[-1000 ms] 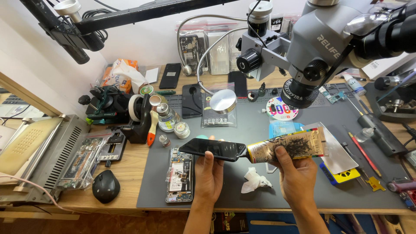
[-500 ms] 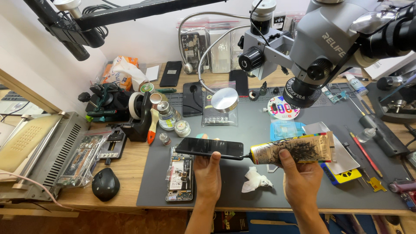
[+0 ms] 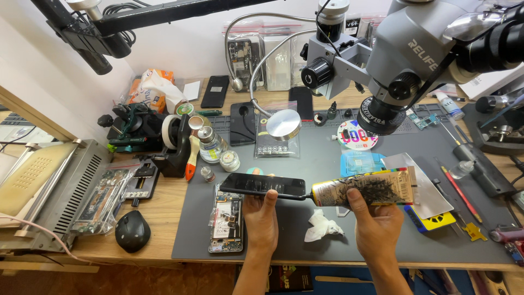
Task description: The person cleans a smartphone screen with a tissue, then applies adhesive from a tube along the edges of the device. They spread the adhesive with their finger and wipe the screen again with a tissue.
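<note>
Glue tube (image 3: 364, 191) nozzle now against phone (image 3: 263, 185) edge

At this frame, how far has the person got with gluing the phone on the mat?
Done: an opened phone body lies exposed on the grey mat. In hand: the left hand holds a dark phone panel level, while the right hand presses a worn yellow glue tube with its nozzle at the panel's right edge. Left: the panel and body are apart. How much of the edge is glued cannot be told.
</note>
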